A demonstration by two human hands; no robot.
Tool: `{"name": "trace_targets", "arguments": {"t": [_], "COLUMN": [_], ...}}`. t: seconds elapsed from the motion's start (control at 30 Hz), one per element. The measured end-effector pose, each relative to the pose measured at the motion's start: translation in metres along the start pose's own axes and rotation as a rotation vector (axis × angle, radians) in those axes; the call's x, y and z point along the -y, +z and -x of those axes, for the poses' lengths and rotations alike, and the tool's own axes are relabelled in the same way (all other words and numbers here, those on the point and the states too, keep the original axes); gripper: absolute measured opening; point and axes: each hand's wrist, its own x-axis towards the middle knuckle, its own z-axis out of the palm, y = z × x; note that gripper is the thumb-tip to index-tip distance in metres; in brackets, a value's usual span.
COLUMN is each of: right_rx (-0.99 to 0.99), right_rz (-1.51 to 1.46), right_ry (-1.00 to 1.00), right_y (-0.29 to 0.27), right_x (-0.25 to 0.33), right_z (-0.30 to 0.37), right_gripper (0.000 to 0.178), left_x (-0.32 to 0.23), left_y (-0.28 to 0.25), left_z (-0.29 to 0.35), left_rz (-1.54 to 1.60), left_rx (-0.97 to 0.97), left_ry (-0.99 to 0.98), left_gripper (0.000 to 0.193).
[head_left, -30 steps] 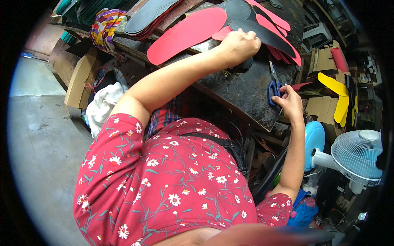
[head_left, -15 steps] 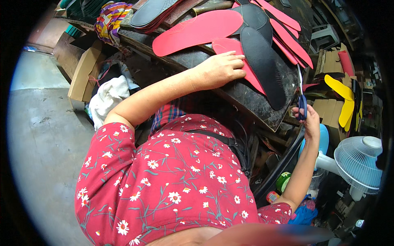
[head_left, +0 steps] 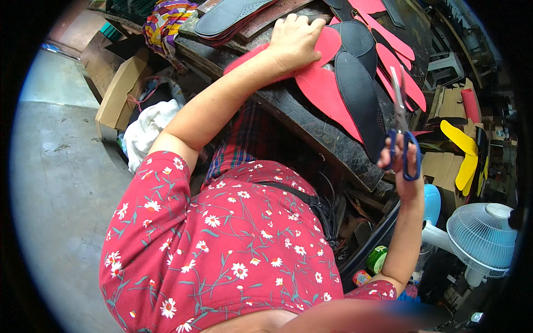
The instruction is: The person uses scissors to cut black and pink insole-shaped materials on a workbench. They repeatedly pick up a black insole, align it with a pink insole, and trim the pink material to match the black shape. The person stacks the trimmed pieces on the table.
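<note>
Across a pink insole [head_left: 332, 41], my left hand [head_left: 297, 41] has its fingers over the far edge and its thumb near the close edge. The insole's left end is blurred and partly hidden behind my wrist. In front of it lies another pink insole [head_left: 322, 100], overlapped by a black stitched insole [head_left: 358, 94]. My right hand [head_left: 402, 166] grips dark blue-handled scissors [head_left: 400, 116], fingers through the loops and blades pointing up and away, slightly apart, beside the bench's right corner.
More pink insoles [head_left: 394, 41] and a black one [head_left: 355, 39] lie on the dark bench [head_left: 333, 144]. A stack of dark insoles [head_left: 230, 19] is at the far left. To the right are a fan [head_left: 480, 238] and yellow insoles [head_left: 465, 166]; left, a cardboard box [head_left: 119, 97].
My left hand has moved away from the nearer pink insole to the farther one, whose left end has shifted. My right hand has raised the scissors and turned them more into view.
</note>
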Motion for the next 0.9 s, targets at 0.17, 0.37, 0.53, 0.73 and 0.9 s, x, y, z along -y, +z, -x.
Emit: {"name": "trace_targets", "arguments": {"t": [0.17, 0.37, 0.53, 0.73, 0.9], "right_rx": [0.256, 0.198, 0.214, 0.132, 0.095], "right_rz": [0.031, 0.033, 0.016, 0.116, 0.278], "right_ry": [0.118, 0.222, 0.276, 0.31, 0.276], "right_y": [0.042, 0.042, 0.037, 0.042, 0.045], "right_x": [0.003, 0.009, 0.014, 0.02, 0.033], "right_z": [-0.033, -0.066, -0.083, -0.103, -0.117], "right_gripper": [0.078, 0.076, 0.07, 0.067, 0.067], "left_x": [-0.005, -0.02, -0.017, -0.005, 0.004], "left_y": [-0.01, 0.0, 0.003, 0.002, 0.011], "left_z": [0.004, 0.026, 0.025, 0.017, 0.011], "left_rz": [0.097, 0.015, 0.034, 0.132, 0.285], "left_rx": [-0.145, 0.106, 0.078, -0.093, -0.135], "left_ry": [0.0, -0.01, -0.063, -0.021, 0.021], "left_gripper": [0.064, 0.08, 0.07, 0.041, 0.028]}}
